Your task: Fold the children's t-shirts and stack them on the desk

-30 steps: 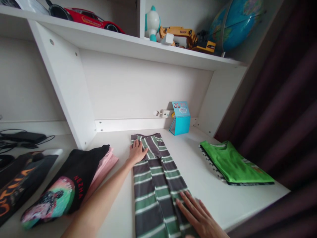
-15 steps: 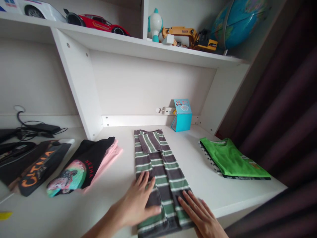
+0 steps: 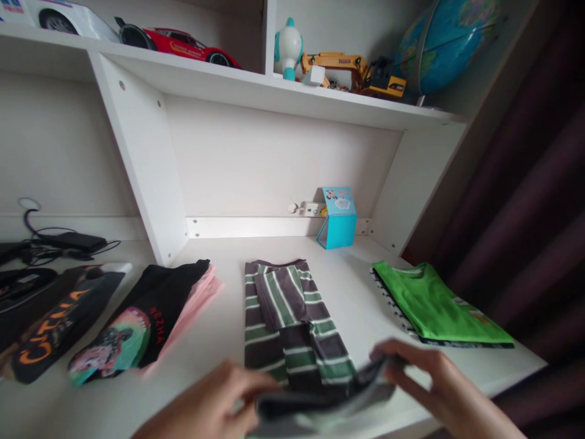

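A striped shirt [image 3: 297, 323] in dark grey, green and white lies folded into a long strip on the white desk. Its near end is lifted off the surface and blurred by motion. My left hand [image 3: 219, 396] pinches the left corner of that raised end. At the right corner, my right hand [image 3: 425, 378] grips the fabric between thumb and fingers. The far end of the shirt, with a folded sleeve across it, rests flat.
Left of the shirt lie a folded black shirt [image 3: 146, 317] over pink cloth and a dark shirt with orange letters [image 3: 55, 329]. A green shirt [image 3: 439, 305] lies right. A blue desk calendar [image 3: 340, 228] stands behind. Overhead, a shelf [image 3: 256, 85] holds toys and a globe [image 3: 448, 49].
Both hands lay flat on the shirt before. Now they grip its near corners and have raised that end. The far end has slid slightly toward me.
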Action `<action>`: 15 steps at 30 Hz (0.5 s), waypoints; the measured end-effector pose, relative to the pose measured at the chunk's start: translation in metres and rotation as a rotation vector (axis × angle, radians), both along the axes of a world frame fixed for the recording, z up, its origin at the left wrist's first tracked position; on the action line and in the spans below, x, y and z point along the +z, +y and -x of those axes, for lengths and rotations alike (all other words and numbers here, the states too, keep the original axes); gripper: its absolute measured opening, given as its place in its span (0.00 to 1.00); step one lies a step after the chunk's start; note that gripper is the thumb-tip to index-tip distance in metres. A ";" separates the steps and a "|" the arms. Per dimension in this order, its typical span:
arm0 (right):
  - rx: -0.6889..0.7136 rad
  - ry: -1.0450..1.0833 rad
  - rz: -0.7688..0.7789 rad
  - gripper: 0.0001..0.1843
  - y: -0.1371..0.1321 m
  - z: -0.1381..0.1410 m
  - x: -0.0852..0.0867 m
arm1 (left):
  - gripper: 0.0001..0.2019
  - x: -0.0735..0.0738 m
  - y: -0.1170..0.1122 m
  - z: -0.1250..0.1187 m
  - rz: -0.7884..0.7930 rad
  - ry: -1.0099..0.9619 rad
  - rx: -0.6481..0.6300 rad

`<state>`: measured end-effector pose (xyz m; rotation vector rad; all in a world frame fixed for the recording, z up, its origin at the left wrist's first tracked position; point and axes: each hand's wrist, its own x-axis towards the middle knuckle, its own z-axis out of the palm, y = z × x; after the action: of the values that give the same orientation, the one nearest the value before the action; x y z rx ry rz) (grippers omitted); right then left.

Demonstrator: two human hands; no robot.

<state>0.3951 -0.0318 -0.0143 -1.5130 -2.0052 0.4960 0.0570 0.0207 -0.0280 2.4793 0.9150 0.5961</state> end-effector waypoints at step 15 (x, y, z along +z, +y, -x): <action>-0.257 0.023 0.119 0.13 0.287 0.050 -0.069 | 0.11 -0.044 0.240 -0.020 0.568 -0.398 0.441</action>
<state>0.3451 0.2549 -0.0835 -1.7983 -1.7569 0.5303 0.0774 0.2603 -0.0722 1.5936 1.2596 0.7989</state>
